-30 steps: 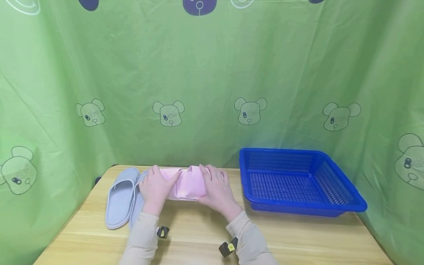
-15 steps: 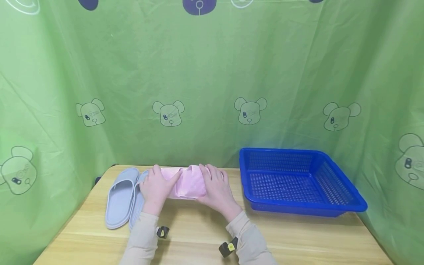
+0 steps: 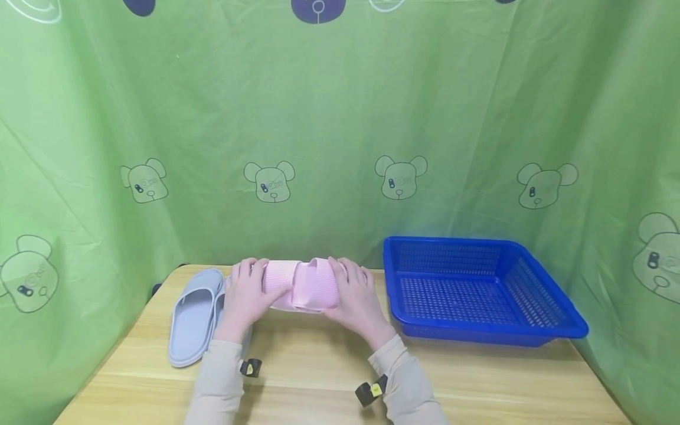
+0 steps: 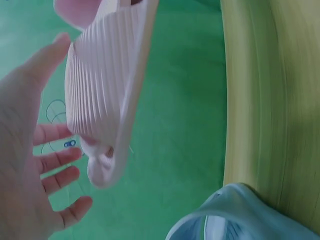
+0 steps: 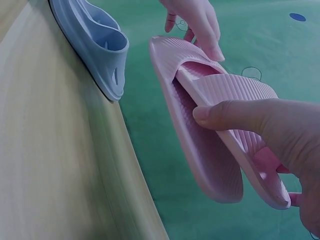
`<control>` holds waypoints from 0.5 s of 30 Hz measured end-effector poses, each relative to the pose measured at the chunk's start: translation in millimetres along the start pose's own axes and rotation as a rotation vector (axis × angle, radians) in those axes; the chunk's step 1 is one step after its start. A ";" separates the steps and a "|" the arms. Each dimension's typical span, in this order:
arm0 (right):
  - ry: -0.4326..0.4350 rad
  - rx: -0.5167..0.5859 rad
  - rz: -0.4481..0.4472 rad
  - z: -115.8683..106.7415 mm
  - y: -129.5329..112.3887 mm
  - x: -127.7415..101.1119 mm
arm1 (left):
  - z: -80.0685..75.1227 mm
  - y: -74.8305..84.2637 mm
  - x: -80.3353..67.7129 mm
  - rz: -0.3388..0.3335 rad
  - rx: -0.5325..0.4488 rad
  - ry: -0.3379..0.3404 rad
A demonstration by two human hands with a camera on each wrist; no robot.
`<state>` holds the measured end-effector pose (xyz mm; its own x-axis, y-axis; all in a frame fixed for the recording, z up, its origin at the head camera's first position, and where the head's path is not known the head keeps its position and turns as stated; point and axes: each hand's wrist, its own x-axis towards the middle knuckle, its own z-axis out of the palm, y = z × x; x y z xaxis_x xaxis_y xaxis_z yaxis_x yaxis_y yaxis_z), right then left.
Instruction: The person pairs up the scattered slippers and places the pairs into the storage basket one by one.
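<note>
A pair of pink slippers (image 3: 317, 286) with ribbed straps is held up over the back of the table, one partly tucked into the other. My right hand (image 3: 361, 298) grips them at the right end; in the right wrist view its thumb (image 5: 220, 115) presses near the inner edge while the fingers go behind. At the left end is my left hand (image 3: 241, 301). Its fingers (image 4: 57, 160) are spread and loose in the left wrist view, right beside the ribbed strap of one pink slipper (image 4: 102, 75), not curled round it.
Two blue-grey slippers (image 3: 192, 321) lie side by side on the wooden table (image 3: 303, 378), left of my hands; my left arm partly hides one. A blue plastic basket (image 3: 494, 339) stands on the right. Green curtain (image 3: 340, 118) surrounds the table's back and sides.
The pink slippers have risen slightly and shifted a little right with my right hand. My left hand has moved a bit left and its hold has loosened.
</note>
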<state>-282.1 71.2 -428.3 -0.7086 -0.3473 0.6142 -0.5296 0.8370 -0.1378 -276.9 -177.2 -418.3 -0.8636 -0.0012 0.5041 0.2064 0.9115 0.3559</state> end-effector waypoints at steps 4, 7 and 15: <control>-0.002 0.018 0.008 -1.3 3.1 0.3 | 0.4 -4.3 -0.3 0.059 -0.023 -0.050; -0.012 0.020 0.012 -2.8 4.9 0.8 | 1.3 -6.7 -0.3 0.095 -0.040 -0.090; -0.056 0.020 0.026 -8.3 9.0 1.9 | 2.9 -7.9 0.3 0.150 -0.055 -0.165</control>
<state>-284.3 81.5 -421.9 -0.7466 -0.3493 0.5662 -0.5199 0.8373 -0.1690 -280.1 -183.2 -423.2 -0.8840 0.2039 0.4206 0.3588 0.8727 0.3310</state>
